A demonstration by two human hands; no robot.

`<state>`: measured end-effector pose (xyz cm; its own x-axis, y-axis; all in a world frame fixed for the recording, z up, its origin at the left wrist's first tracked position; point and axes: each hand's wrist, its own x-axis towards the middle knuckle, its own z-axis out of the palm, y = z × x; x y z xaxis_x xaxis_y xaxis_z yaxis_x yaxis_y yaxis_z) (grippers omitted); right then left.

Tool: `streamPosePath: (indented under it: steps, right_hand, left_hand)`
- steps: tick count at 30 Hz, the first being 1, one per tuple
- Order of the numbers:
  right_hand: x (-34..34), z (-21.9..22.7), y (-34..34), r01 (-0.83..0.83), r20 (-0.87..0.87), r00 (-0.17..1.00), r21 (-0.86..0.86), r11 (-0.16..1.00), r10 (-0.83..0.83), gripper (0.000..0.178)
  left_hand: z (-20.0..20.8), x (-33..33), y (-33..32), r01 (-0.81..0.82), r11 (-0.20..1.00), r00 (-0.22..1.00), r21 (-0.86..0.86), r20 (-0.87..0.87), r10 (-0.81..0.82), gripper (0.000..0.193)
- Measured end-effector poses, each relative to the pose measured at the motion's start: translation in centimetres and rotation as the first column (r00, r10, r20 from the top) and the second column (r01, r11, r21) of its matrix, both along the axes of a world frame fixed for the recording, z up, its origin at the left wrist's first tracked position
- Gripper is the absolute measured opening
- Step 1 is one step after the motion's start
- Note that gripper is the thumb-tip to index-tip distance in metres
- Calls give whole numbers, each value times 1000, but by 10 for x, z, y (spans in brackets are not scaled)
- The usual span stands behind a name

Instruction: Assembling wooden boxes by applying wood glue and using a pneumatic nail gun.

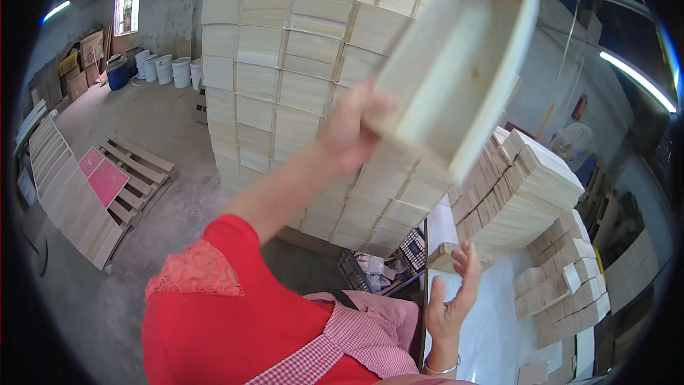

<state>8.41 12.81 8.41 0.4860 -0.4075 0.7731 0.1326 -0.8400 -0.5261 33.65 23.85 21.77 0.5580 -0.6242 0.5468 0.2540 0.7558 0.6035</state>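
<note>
My left hand point(349, 128) grips one end of a long open wooden box point(467, 78), like a pale drawer. The box is raised and tilted in front of a tall stack of similar boxes point(306, 64), and motion blurs it a little. Above the white worktop point(491, 335), my right hand point(449, 306) has its fingers apart and holds nothing. A small wooden block point(445, 258) lies on the worktop just beyond that hand's fingers.
Stacks of thin wooden boards point(527, 192) stand on the worktop's far side, with shorter wooden pieces point(563, 285) at right. A dark crate point(385, 264) sits below the worktop's left edge. At left are a wooden pallet point(142, 171) and, farther back, several white buckets point(164, 69).
</note>
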Motion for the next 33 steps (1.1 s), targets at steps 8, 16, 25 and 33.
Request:
streamPosePath:
  steps: [8, 16, 25, 33]
  right_hand:
    - [0, -38, -5, 91, -110, 990, 55, 994, -84, 56]
    - [-48, -64, -19, 315, -145, 946, 200, 928, -290, 54]
    - [-73, -95, -34, 330, -193, 941, 320, 888, -279, 47]
    - [-70, -109, -40, 237, -168, 969, 439, 867, -180, 50]
  left_hand:
    - [186, 161, -121, -78, 995, 989, 62, 127, 70, 21]
    - [217, 86, -224, -535, 831, 775, 152, 480, 411, 49]
    - [207, 48, -202, -778, 363, -392, -513, 847, 358, 50]
    - [213, 40, -197, -806, 267, -538, -528, 842, 40, 89]
